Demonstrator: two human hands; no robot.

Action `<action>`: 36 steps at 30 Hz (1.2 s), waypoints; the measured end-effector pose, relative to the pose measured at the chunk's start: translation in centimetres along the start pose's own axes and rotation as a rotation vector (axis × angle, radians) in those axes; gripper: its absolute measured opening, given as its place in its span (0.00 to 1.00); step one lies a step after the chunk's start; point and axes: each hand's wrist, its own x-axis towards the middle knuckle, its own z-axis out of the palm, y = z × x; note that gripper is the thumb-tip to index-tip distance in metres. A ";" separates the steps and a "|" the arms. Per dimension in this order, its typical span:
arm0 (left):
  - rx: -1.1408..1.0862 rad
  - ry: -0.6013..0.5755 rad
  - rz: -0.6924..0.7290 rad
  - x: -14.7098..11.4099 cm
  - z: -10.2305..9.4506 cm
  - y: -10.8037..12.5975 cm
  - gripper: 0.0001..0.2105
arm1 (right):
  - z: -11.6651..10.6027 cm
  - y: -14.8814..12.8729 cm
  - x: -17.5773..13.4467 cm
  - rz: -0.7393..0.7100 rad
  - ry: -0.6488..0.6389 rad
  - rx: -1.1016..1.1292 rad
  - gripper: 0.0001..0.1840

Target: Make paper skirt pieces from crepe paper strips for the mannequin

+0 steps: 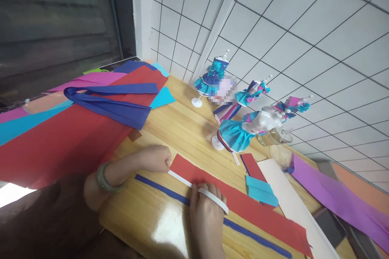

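Note:
A long red paper strip [243,196] lies slantwise on the wooden table. Along its near edge runs a narrow white strip [180,179], drawn straight between my two hands. My left hand [158,158], closed in a fist, pinches the white strip's far-left end at the red strip's corner. Closed on the same strip further along, my right hand [209,214] rests against the red edge, and the rest of the white strip curls over its knuckles. A narrow dark blue strip [164,188] lies on the near side, passing under my right hand.
Red sheets [75,141] and a folded blue strip [121,105] cover the left. Small dress forms in turquoise paper dresses [235,135] stand at the back, by a glass jar [275,136]. A turquoise piece [261,190], a cream sheet [291,198] and purple paper [334,194] lie right.

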 end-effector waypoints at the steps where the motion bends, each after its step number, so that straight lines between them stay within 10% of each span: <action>1: 0.002 0.002 -0.005 0.0 0.0 0.0 0.06 | 0.0 0.0 0.0 0.000 0.002 0.001 0.13; 36: 0.183 0.066 -0.044 -0.5 0.0 1.3 0.05 | 0.4 -0.2 0.0 -0.015 0.034 -0.030 0.12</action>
